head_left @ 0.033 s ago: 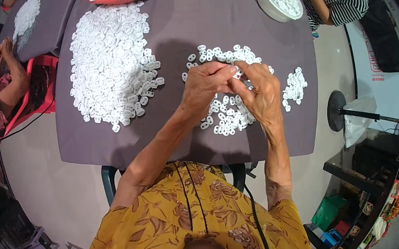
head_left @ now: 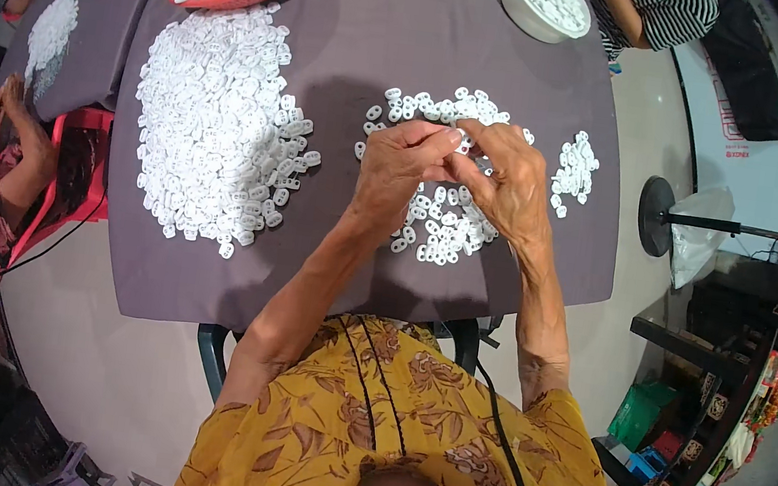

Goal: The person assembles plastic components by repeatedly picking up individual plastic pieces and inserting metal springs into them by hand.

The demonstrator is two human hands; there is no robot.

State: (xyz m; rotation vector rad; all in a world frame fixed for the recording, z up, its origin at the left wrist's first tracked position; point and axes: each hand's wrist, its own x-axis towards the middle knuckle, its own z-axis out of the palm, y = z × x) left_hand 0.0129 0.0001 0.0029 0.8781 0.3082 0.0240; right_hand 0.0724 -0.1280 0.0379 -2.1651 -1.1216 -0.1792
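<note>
My left hand (head_left: 397, 167) and my right hand (head_left: 512, 183) meet above the table, thumbs and forefingers bent together. Between their fingertips shows a small white oval piece with two holes (head_left: 464, 143); the fingers partly cover it. Under and around my hands lies a loose group of the same white pieces (head_left: 449, 234), some hidden by the hands. To the left of them rises a large heap of white pieces (head_left: 207, 131). A smaller cluster of white pieces (head_left: 575, 169) lies to the right of my right hand.
A grey-brown cloth (head_left: 344, 286) covers the table. At the back stand a red basket (head_left: 264, 0) and a white bowl (head_left: 545, 26), both full of white pieces. A person in a striped top (head_left: 669, 19) is at the far right; another person's hand (head_left: 15, 100) is at left.
</note>
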